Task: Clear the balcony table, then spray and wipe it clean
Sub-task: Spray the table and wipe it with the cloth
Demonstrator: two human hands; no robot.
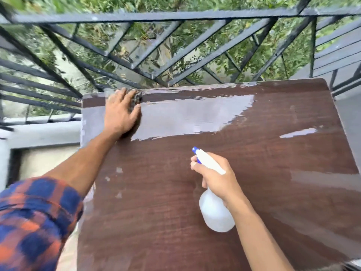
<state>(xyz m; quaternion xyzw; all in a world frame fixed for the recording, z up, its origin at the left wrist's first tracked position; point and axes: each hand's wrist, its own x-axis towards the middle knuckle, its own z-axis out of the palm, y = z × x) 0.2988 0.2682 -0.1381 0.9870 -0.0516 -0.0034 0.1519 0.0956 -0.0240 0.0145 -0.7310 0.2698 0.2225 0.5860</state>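
Where the brown tabletop's (156, 222) far left corner nears the black railing (175, 15), the left hand (121, 112) lies flat with fingers spread, pressing a dark cloth (137, 98) to the wood. The right hand (214, 177) grips a white spray bottle (215, 212) over the tabletop's middle, forefinger at the blue trigger. A wet sheen (195, 114) runs along the far edge. Foliage shows beyond the bars.

No words, labels, brands or numbers can be read; the white bottle (214, 214) and the brown table (156, 212) show no legible print.
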